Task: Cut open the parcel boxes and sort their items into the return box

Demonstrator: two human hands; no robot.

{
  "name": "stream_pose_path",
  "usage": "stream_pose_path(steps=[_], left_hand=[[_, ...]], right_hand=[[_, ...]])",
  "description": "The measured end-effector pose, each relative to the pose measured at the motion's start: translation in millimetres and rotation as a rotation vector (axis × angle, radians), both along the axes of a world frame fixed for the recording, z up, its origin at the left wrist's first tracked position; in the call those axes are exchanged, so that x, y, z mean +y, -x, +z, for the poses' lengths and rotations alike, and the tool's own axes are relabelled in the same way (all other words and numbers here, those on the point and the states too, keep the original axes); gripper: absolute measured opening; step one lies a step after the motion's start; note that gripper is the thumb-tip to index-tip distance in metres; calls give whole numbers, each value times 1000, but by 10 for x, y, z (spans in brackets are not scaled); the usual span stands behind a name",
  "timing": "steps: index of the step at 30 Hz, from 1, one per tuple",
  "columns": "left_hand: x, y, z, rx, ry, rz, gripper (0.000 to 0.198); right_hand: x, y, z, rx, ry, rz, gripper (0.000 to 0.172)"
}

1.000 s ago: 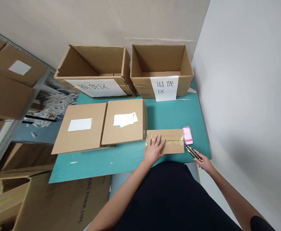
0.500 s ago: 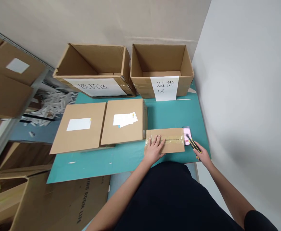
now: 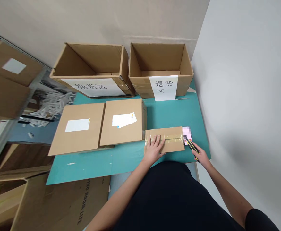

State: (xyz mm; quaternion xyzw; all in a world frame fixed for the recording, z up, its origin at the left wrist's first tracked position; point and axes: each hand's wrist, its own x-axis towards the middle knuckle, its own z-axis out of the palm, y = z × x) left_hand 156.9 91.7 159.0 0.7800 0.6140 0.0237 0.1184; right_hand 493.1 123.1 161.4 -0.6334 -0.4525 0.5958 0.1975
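Observation:
A small taped cardboard box (image 3: 173, 146) lies flat near the front edge of the table. My left hand (image 3: 154, 150) rests on its left part, fingers spread over the clear tape. In my right hand (image 3: 200, 154) is a black and yellow utility knife (image 3: 192, 147), its tip pointing up and left by the box's right end. Whether the blade touches the box I cannot tell. Partly under the knife tip, beside the box, lies a pink paper (image 3: 187, 131), its print blurred out.
Two closed cartons, a left one (image 3: 79, 141) and a right one (image 3: 121, 136), bear white labels. Behind stand two open boxes, left (image 3: 128, 77) and right (image 3: 140, 86), with paper signs. A grey wall (image 3: 246, 96) borders the right side. Larger cartons (image 3: 65, 202) stand lower left.
The knife tip has shifted slightly left and down, closer to the right end of the small box. My left hand stays in place on the box. The view has moved a little.

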Motion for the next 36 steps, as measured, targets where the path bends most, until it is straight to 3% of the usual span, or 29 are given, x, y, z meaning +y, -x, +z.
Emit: stream_pose_path(steps=[6,14,36], left_hand=[[-18,0,3,9,9,-2,83],[-19,8,-15,4,7,-8,83],[-21,12,-8,-5,1,8,83]], right_hand=[[96,109,36,8,-45,-95,80],[211,237,17,15,-36,-46,79],[24,202,14,40,-31,-44,82]])
